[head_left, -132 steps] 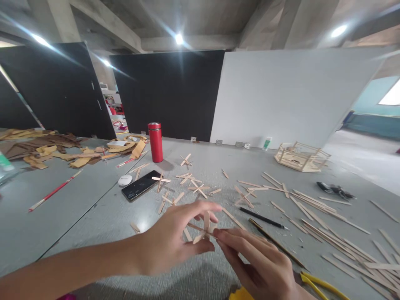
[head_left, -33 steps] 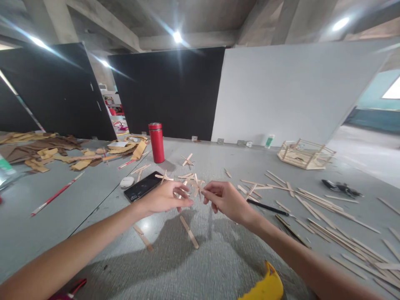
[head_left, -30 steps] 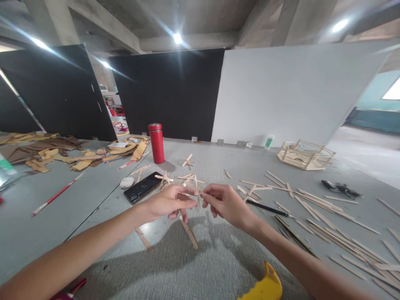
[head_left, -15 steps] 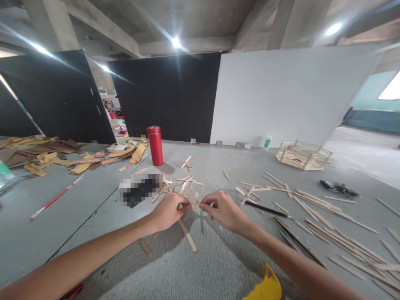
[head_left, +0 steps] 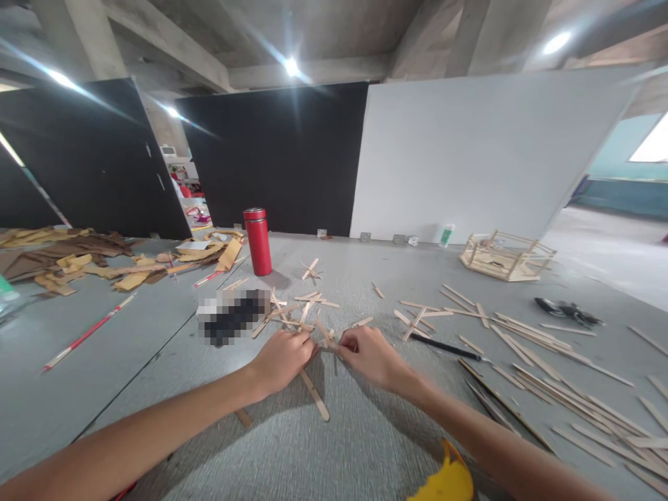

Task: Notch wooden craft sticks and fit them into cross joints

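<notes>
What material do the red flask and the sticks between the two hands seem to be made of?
Sticks: probably bare wood, pale tan and matte; grain is too small to see. Flask: perhaps red-coated metal, as its rim gleams silver; plastic remains possible.

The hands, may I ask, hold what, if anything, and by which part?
Right hand holds crossed sticks by their right end; left hand, I cannot tell.

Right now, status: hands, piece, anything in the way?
Right hand pinches small crossed piece of pale wooden sticks. Left hand at its other side, grip unclear. Flat pale wooden stick just nearside of left hand, possibly in the way.
</notes>
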`<state>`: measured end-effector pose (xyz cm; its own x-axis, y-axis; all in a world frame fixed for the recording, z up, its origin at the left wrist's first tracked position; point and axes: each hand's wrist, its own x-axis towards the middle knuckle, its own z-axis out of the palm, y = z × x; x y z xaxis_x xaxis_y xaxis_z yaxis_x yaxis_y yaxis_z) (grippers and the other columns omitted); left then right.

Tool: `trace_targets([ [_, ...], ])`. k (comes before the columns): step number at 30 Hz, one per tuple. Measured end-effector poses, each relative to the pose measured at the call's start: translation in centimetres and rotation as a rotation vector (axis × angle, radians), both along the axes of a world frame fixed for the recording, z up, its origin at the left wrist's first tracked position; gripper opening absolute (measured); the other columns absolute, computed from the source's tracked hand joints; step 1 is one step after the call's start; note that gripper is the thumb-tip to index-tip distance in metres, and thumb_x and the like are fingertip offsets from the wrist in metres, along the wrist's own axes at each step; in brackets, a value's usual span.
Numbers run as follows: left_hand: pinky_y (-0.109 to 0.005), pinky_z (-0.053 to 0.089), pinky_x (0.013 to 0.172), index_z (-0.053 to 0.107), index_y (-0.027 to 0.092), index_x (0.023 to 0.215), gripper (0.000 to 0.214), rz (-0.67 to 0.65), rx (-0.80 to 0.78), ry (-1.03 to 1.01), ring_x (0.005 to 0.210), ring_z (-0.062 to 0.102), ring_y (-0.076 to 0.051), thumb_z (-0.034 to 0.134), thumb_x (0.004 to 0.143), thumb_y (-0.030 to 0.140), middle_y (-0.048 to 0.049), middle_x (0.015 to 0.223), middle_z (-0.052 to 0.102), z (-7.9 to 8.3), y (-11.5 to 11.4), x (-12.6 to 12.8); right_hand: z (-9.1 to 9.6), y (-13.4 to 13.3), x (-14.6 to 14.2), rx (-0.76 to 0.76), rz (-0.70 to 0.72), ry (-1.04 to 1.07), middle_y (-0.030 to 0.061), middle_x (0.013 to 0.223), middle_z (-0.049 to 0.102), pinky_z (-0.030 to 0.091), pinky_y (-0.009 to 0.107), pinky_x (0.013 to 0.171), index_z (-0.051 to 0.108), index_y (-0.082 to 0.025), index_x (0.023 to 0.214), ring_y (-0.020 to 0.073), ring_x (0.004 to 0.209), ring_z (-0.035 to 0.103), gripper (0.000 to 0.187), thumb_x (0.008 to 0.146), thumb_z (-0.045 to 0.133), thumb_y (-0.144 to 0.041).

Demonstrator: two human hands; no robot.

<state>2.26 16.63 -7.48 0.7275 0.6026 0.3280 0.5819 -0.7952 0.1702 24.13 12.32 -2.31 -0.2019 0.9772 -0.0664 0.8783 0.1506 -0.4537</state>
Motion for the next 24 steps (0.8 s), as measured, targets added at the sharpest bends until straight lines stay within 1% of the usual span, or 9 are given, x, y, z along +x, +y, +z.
trace_targets([
  [2,-0.045,0.060,0.090,0.063,0.017,0.130,0.033,0.021,0.023,0.029,0.107,0.068,-0.025,0.065,0.102,0.034,-0.0109,0.130,0.065,0.2,-0.2,0.1,0.1,-0.1,-0.1,-0.008,-0.006,-0.022,0.0071,0.124,0.069,0.061,0.044,0.086,0.067,-0.017,0.124,0.0258,0.102,0.071,0.030,0.101,0.067,-0.036],
  [4,-0.045,0.060,0.090,0.063,0.017,0.130,0.033,0.067,0.046,0.037,0.107,0.068,-0.025,0.065,0.102,0.034,-0.0107,0.129,0.065,1.1,-0.2,0.0,0.2,-0.2,-0.1,-0.014,-0.015,-0.045,0.0071,0.124,0.070,0.061,0.044,0.086,0.067,-0.017,0.124,0.0259,0.102,0.071,0.030,0.101,0.067,-0.036],
  [6,-0.045,0.060,0.090,0.063,0.017,0.129,0.032,0.131,0.073,0.021,0.107,0.068,-0.024,0.065,0.102,0.034,-0.0107,0.129,0.065,2.6,0.1,-0.6,0.4,-0.4,-0.2,-0.022,-0.024,-0.070,0.0067,0.123,0.070,0.061,0.043,0.086,0.068,-0.016,0.123,0.0263,0.102,0.071,0.030,0.101,0.067,-0.037],
  [9,-0.044,0.060,0.090,0.063,0.017,0.129,0.032,0.266,0.113,-0.027,0.106,0.068,-0.024,0.065,0.102,0.034,-0.0105,0.128,0.065,5.7,1.0,-2.3,0.9,-0.7,-0.1,-0.035,-0.034,-0.107,0.0072,0.125,0.070,0.061,0.042,0.085,0.068,-0.017,0.122,0.0259,0.102,0.071,0.029,0.101,0.067,-0.036],
  [12,-0.044,0.060,0.090,0.063,0.017,0.129,0.032,0.399,0.137,-0.069,0.106,0.069,-0.024,0.065,0.102,0.034,-0.0103,0.127,0.066,8.5,1.9,-4.2,2.4,-0.5,1.4,-0.032,-0.048,-0.148,0.0074,0.125,0.069,0.062,0.041,0.084,0.068,-0.017,0.124,0.0253,0.101,0.071,0.029,0.101,0.068,-0.035],
  [15,-0.044,0.060,0.090,0.063,0.017,0.128,0.032,0.499,0.131,-0.085,0.106,0.069,-0.024,0.065,0.102,0.035,-0.0103,0.127,0.066,10.4,2.3,-5.3,5.0,0.2,5.0,0.025,-0.098,-0.212,0.0082,0.124,0.070,0.061,0.042,0.085,0.067,-0.018,0.123,0.0231,0.100,0.071,0.026,0.102,0.066,-0.034],
  [18,-0.045,0.060,0.090,0.063,0.016,0.129,0.033,0.551,0.100,-0.082,0.106,0.069,-0.025,0.066,0.101,0.035,-0.0104,0.127,0.066,11.4,2.5,-5.7,7.5,1.1,9.4,0.126,-0.198,-0.314,0.0088,0.128,0.068,0.060,0.044,0.089,0.066,-0.020,0.125,0.0240,0.105,0.070,0.027,0.103,0.065,-0.034],
  [20,-0.045,0.060,0.090,0.063,0.016,0.129,0.034,0.569,0.072,-0.071,0.107,0.068,-0.025,0.066,0.101,0.035,-0.0106,0.128,0.066,11.8,2.7,-5.9,8.5,1.6,11.6,0.149,-0.206,-0.371,0.0095,0.130,0.067,0.060,0.045,0.091,0.066,-0.020,0.127,0.0245,0.107,0.069,0.028,0.103,0.065,-0.034],
  [24,-0.046,0.059,0.091,0.062,0.017,0.130,0.034,0.583,0.018,-0.035,0.108,0.068,-0.026,0.066,0.101,0.035,-0.0107,0.129,0.065,11.7,3.5,-6.2,8.1,2.2,13.1,0.070,-0.089,-0.415,0.0099,0.133,0.066,0.059,0.047,0.093,0.065,-0.020,0.129,0.0254,0.110,0.069,0.029,0.102,0.066,-0.032],
])
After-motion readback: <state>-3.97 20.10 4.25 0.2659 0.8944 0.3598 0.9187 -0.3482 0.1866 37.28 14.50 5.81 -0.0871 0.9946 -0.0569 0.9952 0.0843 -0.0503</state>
